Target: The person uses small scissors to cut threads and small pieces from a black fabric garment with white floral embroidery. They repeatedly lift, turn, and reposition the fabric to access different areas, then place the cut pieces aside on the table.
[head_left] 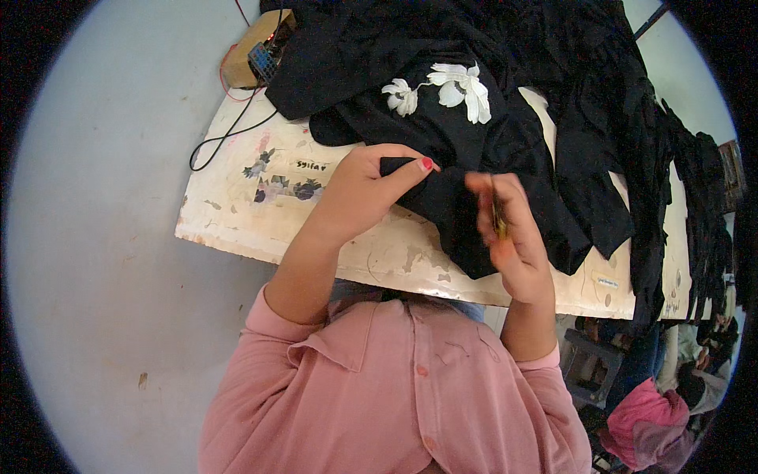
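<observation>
Black fabric [505,146] lies heaped on a worn cream tabletop [379,257], pinched in the left hand [371,186]; the right hand [517,237] grips a yellowish tool [499,224] (blurred). Someone in pink [647,419] shows beyond.

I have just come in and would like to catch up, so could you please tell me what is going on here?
A person in a pink shirt is handling black cloth at a worn, pale table. The left hand pinches part of the cloth between its fingers. The right hand holds a small yellowish tool, too blurred to identify. White flower shapes show on the cloth beyond the hands.
</observation>
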Tool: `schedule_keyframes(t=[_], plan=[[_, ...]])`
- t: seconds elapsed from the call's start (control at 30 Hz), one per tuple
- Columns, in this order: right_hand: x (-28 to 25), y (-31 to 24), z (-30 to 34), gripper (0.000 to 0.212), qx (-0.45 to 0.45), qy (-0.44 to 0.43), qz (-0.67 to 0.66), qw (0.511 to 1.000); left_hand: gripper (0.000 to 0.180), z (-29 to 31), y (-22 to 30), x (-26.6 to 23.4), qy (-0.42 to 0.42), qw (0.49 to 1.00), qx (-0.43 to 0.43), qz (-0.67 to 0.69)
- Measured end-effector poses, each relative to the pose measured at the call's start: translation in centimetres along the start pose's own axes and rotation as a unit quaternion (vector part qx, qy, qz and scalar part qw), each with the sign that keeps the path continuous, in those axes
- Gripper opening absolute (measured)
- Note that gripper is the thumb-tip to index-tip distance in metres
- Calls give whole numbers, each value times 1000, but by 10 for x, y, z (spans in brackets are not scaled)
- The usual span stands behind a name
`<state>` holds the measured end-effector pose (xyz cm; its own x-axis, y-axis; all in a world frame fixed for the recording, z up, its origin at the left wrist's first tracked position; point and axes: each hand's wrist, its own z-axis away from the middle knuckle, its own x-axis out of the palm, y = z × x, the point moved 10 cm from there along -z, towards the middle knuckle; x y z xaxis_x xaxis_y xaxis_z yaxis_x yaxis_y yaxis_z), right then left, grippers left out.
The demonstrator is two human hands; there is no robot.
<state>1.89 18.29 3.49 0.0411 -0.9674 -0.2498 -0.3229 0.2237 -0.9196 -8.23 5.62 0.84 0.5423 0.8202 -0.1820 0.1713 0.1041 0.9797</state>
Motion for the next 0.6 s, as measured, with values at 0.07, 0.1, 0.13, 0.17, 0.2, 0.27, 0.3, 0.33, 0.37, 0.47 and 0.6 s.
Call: schedule_keyframes(t=[0.07, 0.1, 0.13, 0.17, 0.2, 0.27, 0.3, 0.33, 0.37, 0.47, 0.6], plan=[[-10, -25, -1, 51, -50, 102, 301, 947, 20, 3, 3, 3, -4, 1000, 3, 17], [-7, -28, -2, 49, -60, 103, 335, 935, 20, 2, 7, 3, -7, 999, 15, 28], [-3, -31, -3, 47, -70, 104, 368, 921, 20, 2, 10, 3, -9, 999, 26, 39], [0, -33, -3, 45, -79, 103, 400, 907, 21, 2, 13, 3, -10, 998, 37, 50], [0, -36, -1, 42, -111, 120, 406, 899, 21, 2, 15, 4, -14, 999, 33, 37], [1, -40, 2, 40, -138, 123, 411, 893, 22, 4, 19, 5, -21, 999, 24, 11], [2, -43, 4, 40, -153, 125, 412, 889, 22, 4, 19, 6, -23, 1000, 17, 12], [4, -44, 4, 39, -164, 124, 413, 887, 22, 5, 19, 7, -25, 1000, 9, 13], [6, -46, 4, 39, -174, 124, 414, 885, 22, 5, 18, 8, -26, 1000, 2, 13], [11, -49, 3, 37, -199, 126, 411, 881, 22, 6, 19, 8, -22, 1000, 8, 12], [6, -40, 3, 34, -197, 150, 393, 886, 21, 5, 17, 7, -14, 999, 29, 1]])
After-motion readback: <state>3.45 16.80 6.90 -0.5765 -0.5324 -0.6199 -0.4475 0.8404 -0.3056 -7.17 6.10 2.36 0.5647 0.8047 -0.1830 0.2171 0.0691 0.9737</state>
